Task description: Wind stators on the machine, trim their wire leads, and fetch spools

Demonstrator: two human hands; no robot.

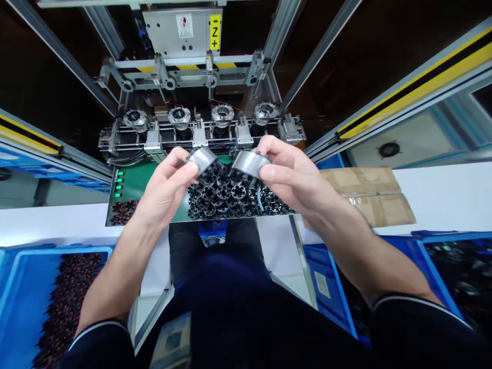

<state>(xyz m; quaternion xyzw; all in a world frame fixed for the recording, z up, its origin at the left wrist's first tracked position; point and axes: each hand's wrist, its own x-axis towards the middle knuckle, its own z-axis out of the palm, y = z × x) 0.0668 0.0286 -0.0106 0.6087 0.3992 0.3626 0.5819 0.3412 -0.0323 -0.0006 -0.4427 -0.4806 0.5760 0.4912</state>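
Note:
My left hand [169, 179] pinches a shiny metal ring [202, 160] between thumb and fingers, tilted. In my right hand [286, 171] is a second metal ring [250, 164], wider in view and gripped at its right side. The two rings are close together but apart, above a pile of black ring-shaped parts [223, 192] on the green work surface [140, 177]. Beyond my hands stands a machine with several round fixtures; one fixture [223, 115] bears a ring-shaped part. The inner sides of both held rings are mostly hidden.
Small dark red parts [123, 211] lie at the green surface's left end. A blue bin [23, 287] with similar parts is at lower left; another blue bin [442, 271] with black parts is at right. Cardboard [369, 195] lies on the right table. Yellow-edged posts [415, 77] flank the machine.

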